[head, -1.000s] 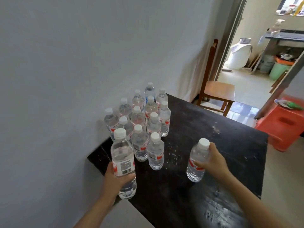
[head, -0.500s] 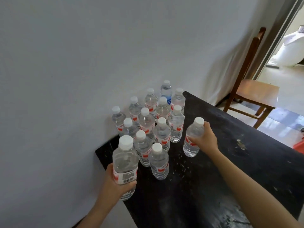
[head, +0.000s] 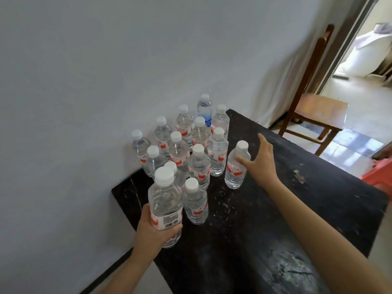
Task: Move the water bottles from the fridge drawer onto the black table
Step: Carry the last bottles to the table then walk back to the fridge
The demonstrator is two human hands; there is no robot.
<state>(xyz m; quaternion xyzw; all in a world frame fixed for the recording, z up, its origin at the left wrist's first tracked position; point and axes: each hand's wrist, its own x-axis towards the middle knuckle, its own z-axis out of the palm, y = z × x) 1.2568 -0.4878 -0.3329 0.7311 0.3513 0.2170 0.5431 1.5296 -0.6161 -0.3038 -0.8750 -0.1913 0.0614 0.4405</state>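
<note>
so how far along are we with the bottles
Done: a cluster of bottles stands on the black table, another bottle beside the open right hand. In hand: the left hand grips a barcoded bottle at the table's near edge. Left: setting that down; the fridge drawer is out of view, so the remainder is unknown.

Wooden chair [head: 314,107], brown: stood at 2 o'clock, against white wall [head: 106,60]. White bulky obj. [head: 367,54]: 1 o'clock, beyond doorway. Red plastic item [head: 379,175]: 3 o'clock, partly out of frame.
</note>
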